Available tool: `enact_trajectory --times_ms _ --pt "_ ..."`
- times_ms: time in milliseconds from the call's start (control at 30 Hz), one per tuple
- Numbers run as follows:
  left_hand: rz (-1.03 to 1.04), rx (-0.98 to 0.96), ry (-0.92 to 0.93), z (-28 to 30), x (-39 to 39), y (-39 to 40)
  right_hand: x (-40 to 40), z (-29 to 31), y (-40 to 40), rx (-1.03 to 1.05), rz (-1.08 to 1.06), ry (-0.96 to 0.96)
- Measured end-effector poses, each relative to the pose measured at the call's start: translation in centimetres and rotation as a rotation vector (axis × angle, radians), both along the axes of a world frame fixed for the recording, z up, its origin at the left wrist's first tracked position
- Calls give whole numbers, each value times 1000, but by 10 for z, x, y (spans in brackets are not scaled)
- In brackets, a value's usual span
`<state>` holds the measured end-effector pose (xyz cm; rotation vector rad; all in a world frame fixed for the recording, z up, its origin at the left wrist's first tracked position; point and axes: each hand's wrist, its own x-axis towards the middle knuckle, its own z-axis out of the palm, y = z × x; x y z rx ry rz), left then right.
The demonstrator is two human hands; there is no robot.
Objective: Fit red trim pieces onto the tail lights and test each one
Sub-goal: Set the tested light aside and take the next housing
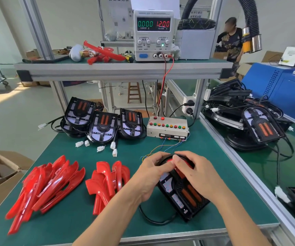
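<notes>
Tail light (182, 190) lies under both hands — left (153, 173), right (194, 173) — gripping its top.

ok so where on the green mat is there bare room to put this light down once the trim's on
Bare mat lies between the white connectors and the red trim piles, and along the front edge below those piles. A strip right of the tail light by the aluminium rail is free too. The back is crowded: three lights and the test box.
</notes>
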<state>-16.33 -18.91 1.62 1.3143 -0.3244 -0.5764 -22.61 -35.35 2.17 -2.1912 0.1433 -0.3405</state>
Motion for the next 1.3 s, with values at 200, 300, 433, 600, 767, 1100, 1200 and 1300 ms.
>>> enact_trajectory --times_ms 200,300,433,600,767,1100,1200,1300 --pt "56 -41 87 2 -3 1 5 1 -7 83 169 29" --pt "62 -85 126 1 -8 -3 4 4 -12 140 236 37" --pt "127 -175 175 -6 -17 -12 5 -2 -13 198 157 -8" --pt "156 -214 166 -10 -22 -17 0 -9 -9 270 86 -31" --pt "191 -189 49 -8 -23 -23 -3 -6 -7 315 94 -74" --pt "180 -192 -67 -10 -22 -27 -3 -8 -4 591 68 -40" --pt "173 -200 -66 -10 -21 -27 -5 -8 -3 584 54 -59" --pt "155 -217 -59 -10 -21 -29 -7 -8 -3 571 46 -64"
